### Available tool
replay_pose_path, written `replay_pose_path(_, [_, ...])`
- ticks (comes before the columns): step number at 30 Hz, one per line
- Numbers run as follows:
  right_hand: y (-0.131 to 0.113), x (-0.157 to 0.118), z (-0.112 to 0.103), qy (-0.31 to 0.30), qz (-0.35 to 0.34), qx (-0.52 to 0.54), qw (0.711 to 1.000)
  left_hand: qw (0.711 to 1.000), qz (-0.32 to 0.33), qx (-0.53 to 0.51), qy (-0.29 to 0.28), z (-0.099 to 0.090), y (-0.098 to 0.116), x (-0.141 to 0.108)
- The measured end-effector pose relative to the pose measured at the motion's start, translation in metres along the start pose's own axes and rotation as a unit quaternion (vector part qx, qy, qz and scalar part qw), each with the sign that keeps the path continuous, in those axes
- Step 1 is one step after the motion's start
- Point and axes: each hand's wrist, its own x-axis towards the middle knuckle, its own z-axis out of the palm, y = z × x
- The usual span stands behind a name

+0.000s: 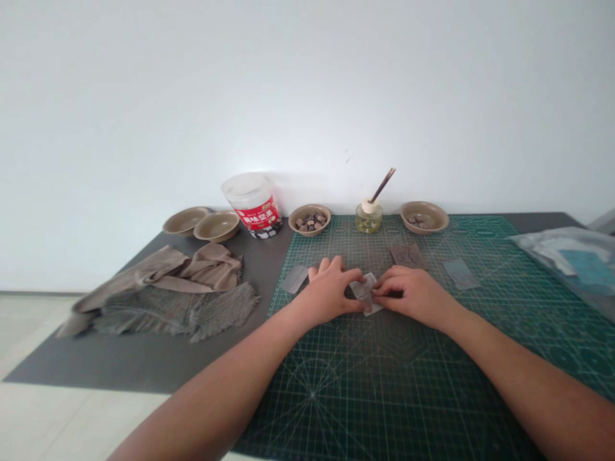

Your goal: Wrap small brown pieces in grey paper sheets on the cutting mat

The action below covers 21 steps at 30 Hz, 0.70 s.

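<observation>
A small pale, partly see-through piece [371, 308] lies on the green cutting mat between my two hands. My left hand [329, 289] grips its left side, thumb at the near edge and index finger at the far edge. With thumb and fingers pinched together, my right hand [416, 296] holds its right side. Whether it is a little bag or a folded sheet I cannot tell. A clear flat piece [294, 279] rests left of my left hand. Beyond my right hand is a brown square [408, 253] with dark lines, and right of it a bluish clear piece [460, 274].
Along the wall stand a bowl of pebbles [311, 229], a glass diffuser with sticks [369, 219], a bowl with few stones [423, 209], a red-labelled plastic jar [259, 216] and two bowls [216, 234]. Crumpled cloth [177, 301] lies left, a plastic bag [576, 256] right.
</observation>
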Motion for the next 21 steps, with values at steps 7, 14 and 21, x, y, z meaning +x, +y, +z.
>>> replay_pose_path(7, [-0.0014, 0.0045, 0.0002, 0.01, 0.023, -0.006, 1.0, 1.0, 0.003, 0.003, -0.001, 0.001, -0.0021, 0.0011])
replay_pose_path(14, [-0.0019, 0.0038, 0.0006, 0.014, 0.01, -0.016, 1.0, 1.0, 0.01, 0.004, -0.002, 0.0012, -0.0024, 0.0012])
replay_pose_path(21, [0.0004, 0.0057, 0.0049, 0.013, 0.002, -0.003, 1.0, 1.0, 0.012, 0.018, -0.004, 0.0013, -0.0035, 0.002])
